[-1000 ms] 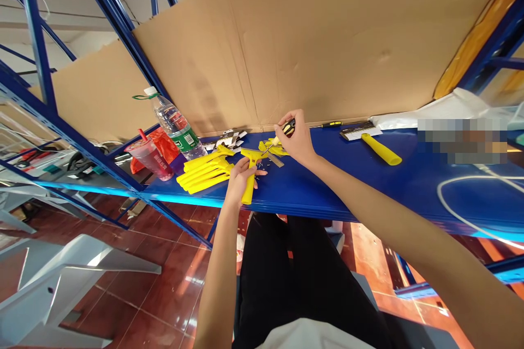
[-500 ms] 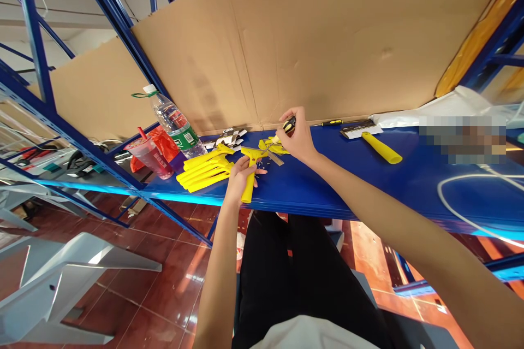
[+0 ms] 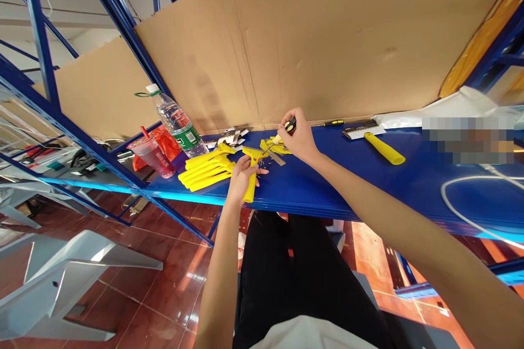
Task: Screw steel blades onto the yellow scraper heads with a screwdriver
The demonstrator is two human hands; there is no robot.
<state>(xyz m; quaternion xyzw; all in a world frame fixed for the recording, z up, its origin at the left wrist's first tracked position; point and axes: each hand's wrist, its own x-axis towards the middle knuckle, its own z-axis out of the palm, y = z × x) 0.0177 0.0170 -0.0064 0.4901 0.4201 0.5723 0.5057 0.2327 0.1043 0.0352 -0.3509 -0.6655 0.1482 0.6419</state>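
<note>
My left hand [image 3: 240, 175] is closed round a yellow T-shaped scraper handle [image 3: 249, 189], holding it near the front of the blue shelf. My right hand [image 3: 299, 135] grips a screwdriver [image 3: 282, 135] by its yellow-and-black grip, its shaft slanting down to the head of the scraper handle. Whether the tip sits in a screw is too small to tell. Left of my left hand lies a pile of similar yellow handles [image 3: 207, 170]. Behind the held handle are small yellow pieces [image 3: 280, 147], a flat metal blade [image 3: 277, 158] and tiny dark screws.
A water bottle [image 3: 180, 125] and a red-strawed cup [image 3: 153, 155] stand at the left. Along the back lie another screwdriver [image 3: 334, 123], a packet [image 3: 363, 130] and a loose yellow handle [image 3: 385, 149]. A white cable [image 3: 446, 196] loops at the right. Cardboard [image 3: 319, 37] walls the back.
The view has shifted slightly. Both hands keep their holds, and the screwdriver stays against the head of the scraper handle with hardly any visible movement.
</note>
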